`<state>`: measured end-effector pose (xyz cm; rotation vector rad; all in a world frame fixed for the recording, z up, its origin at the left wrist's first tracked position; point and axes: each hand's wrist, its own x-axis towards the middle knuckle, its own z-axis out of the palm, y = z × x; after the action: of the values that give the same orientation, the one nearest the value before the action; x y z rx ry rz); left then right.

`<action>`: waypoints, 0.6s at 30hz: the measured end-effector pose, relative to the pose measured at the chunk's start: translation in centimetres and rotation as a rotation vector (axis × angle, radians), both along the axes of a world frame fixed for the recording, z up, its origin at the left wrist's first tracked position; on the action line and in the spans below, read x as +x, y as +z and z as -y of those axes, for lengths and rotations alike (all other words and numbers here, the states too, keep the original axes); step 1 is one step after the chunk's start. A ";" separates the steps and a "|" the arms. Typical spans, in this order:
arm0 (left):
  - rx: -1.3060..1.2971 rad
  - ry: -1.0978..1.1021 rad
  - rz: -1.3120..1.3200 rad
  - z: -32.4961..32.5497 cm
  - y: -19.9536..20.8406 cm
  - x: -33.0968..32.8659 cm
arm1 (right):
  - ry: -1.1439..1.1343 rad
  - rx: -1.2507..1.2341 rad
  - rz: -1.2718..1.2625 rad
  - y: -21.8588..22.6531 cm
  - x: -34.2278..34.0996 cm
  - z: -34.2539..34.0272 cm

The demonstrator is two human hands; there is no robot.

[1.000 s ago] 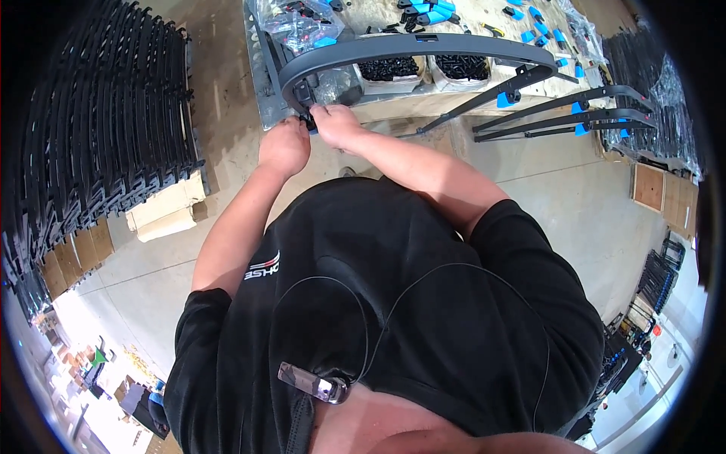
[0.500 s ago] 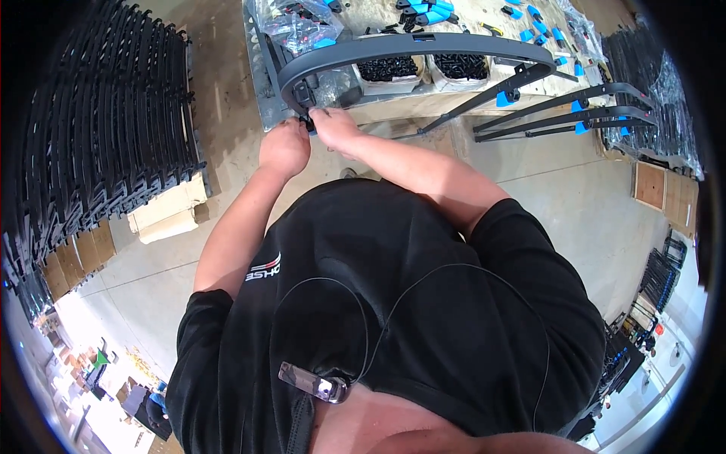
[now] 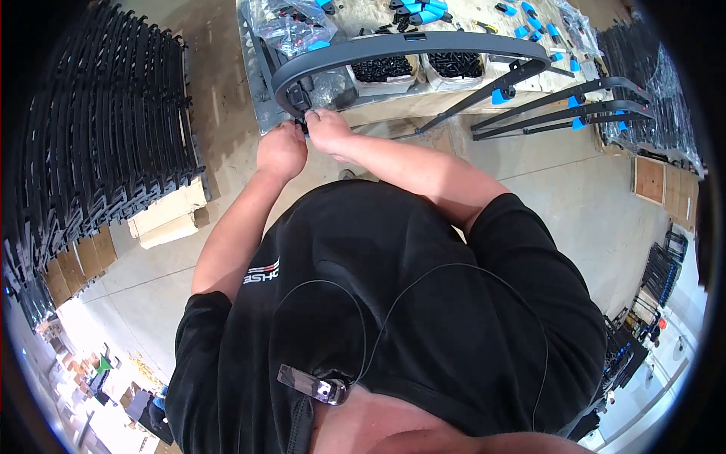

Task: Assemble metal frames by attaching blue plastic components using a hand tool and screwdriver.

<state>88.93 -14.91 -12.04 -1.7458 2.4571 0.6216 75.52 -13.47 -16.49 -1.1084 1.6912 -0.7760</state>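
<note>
A large black curved tube frame (image 3: 412,41) spans the near edge of the workbench, its left bend coming down toward my hands. My left hand (image 3: 282,151) is closed at the lower end of that bend, fingers wrapped round the frame's dark tube. Right beside it, almost touching, my right hand (image 3: 328,130) is closed on the same place. My own fingers hide most of what lies between them. Just above the hands a small black fitting (image 3: 298,97) sits inside the bend. A blue piece (image 3: 501,96) is on the frame's right leg.
On the workbench (image 3: 378,113) stand two boxes (image 3: 382,69) of small black parts, with several blue-and-black pieces (image 3: 423,11) and clear plastic wrap (image 3: 291,30). More black frames (image 3: 575,113) lean at the right. Tall stacks of black frames (image 3: 98,113) rise at the left.
The view has shifted slightly, so bench and frame sit a little further left and up. Both hands keep their place at the frame's left bend.
</note>
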 end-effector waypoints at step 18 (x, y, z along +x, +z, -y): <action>0.267 0.540 -0.614 8.9 -4.0 4.9 | -0.093 0.565 0.010 -9.4 -26.3 -20.6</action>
<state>93.79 -23.85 -16.07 -2.3656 2.0076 1.6618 49.26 7.14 -25.92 -0.6352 1.8075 -0.3181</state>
